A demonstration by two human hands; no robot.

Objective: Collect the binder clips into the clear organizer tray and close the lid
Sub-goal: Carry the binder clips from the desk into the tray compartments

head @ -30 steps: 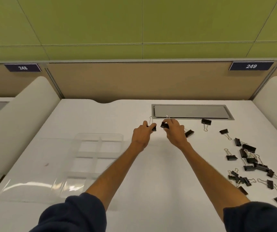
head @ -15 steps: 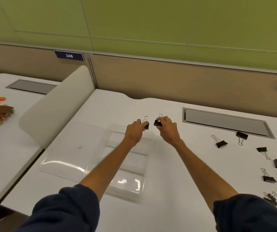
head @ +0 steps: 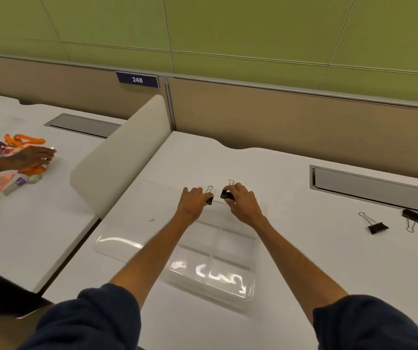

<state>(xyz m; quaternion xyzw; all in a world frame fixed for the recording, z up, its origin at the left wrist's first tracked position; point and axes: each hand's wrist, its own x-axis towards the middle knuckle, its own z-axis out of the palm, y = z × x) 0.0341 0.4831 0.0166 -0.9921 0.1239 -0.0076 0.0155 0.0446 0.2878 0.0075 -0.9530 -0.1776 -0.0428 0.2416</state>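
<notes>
My left hand pinches a small black binder clip with its wire handles pointing up. My right hand holds a second black binder clip the same way. Both hands hover side by side over the far end of the clear organizer tray, which has several compartments. The tray's clear lid lies open flat to the left. Two more black clips, one binder clip and another binder clip, lie on the white desk at the right.
A grey cable hatch is set in the desk at the back right. A white curved divider separates the neighbouring desk, where another person's hands handle orange straps and tape rolls. A beige partition wall stands behind.
My view has swung left, so the clip pile on the right has left the frame. Both hands, each carrying a clip, have moved from the bare desk to above the tray's far end.
</notes>
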